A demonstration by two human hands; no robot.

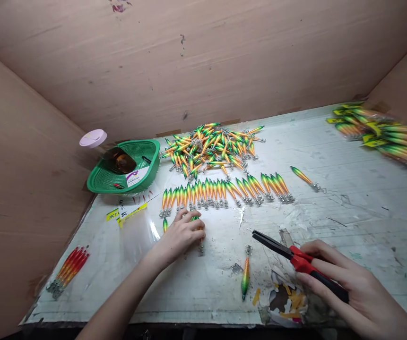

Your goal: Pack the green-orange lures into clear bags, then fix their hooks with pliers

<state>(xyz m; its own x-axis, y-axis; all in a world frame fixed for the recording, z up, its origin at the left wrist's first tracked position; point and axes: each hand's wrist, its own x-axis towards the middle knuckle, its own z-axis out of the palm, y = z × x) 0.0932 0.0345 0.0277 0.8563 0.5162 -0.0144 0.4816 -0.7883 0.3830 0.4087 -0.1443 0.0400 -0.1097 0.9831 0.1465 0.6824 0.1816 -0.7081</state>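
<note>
My left hand (181, 234) is closed over a green-and-orange squid jig (195, 218) just in front of a long row. The fingers hide most of its body. Beside the wrist lies another jig (165, 225), partly covered. In my right hand (348, 278) is a pair of long-nosed pliers (297, 259) with red and black handles, the jaws pointing up and left. Between the hands a single jig (246, 276) rests on the white tabletop, its hooks toward the back. The row of jigs (205, 192) lies side by side, hooks toward me.
Behind the row is a heap of jigs (210, 148). A green basket (151, 172) holding a dark jar stands at the left. Plastic bags (135, 236) and red-yellow jigs (71, 268) lie nearer. Bagged jigs (398, 139) are piled far right. Wooden panels (203, 61) enclose the table.
</note>
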